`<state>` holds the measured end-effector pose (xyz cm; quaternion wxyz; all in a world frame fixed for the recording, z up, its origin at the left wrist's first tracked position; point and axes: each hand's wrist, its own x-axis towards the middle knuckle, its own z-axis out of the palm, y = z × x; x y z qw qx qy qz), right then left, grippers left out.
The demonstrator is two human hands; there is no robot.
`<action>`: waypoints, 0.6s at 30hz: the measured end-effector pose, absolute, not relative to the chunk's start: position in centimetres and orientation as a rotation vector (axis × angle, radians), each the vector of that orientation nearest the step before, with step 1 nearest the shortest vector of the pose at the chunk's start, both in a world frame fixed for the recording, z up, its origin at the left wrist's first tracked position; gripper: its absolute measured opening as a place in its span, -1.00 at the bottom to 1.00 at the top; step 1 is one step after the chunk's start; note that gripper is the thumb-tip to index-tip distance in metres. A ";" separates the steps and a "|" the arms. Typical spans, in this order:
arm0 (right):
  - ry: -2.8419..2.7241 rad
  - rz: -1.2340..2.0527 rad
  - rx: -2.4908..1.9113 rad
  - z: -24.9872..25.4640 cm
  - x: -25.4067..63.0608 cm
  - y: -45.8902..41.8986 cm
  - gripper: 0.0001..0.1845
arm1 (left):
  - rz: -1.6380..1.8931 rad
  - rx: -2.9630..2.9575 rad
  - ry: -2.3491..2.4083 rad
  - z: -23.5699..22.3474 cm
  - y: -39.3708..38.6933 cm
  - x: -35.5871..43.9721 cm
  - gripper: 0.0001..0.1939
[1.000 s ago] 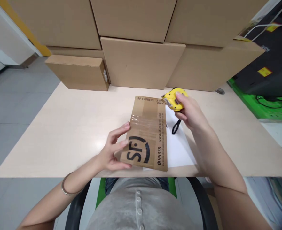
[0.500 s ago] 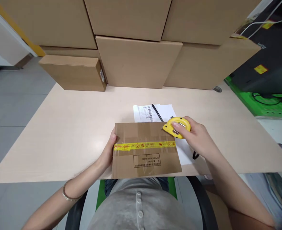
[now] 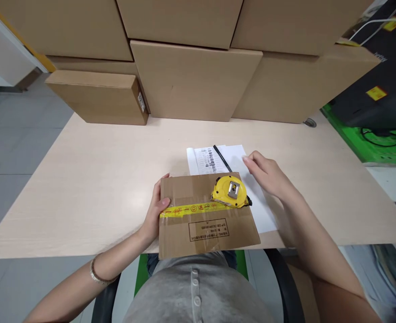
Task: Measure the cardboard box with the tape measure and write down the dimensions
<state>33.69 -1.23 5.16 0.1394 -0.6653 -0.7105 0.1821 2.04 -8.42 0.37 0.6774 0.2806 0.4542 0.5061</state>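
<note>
My left hand (image 3: 156, 211) grips the left edge of a brown cardboard box (image 3: 178, 235), thumb on top and the other fingers behind the edge. Yellow printed tape runs across the box, above a stamped black frame of text. On its upper right part lies a yellow tape measure (image 3: 226, 190), metal clip facing up, touched by neither hand. My right hand (image 3: 267, 175) is just right of the tape measure, by the edge of the white paper (image 3: 260, 204). Its fingers are loosely curled with the thumb alongside, and nothing shows in them. A black pen (image 3: 221, 156) rests on the papers behind the box.
Large cardboard boxes (image 3: 194, 80) are stacked along the back of the table (image 3: 110, 179). A smaller flat box (image 3: 99, 101) stands at back left. To the right is a dark machine (image 3: 363, 107) on a green base (image 3: 376, 152), with cables nearby.
The box has turned from its logo side to the taped side. My right hand has let go of the tape measure, now lying on the box, and moved slightly up and away.
</note>
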 end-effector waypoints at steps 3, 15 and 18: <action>-2.175 0.515 -1.968 1.5 34.6 1.8 -0.53 | 1.149 0.625 1.038 0.3 -8.4 2.0 -0.29; -2.351 0.262 -2.173 -2.2 31.6 2.2 -0.58 | 1.162 0.642 1.036 0.1 -8.6 1.8 -0.35; -2.281 0.268 -2.265 -2.4 30.8 1.9 -0.55 | 1.150 0.664 1.032 -0.2 -8.5 1.6 -0.34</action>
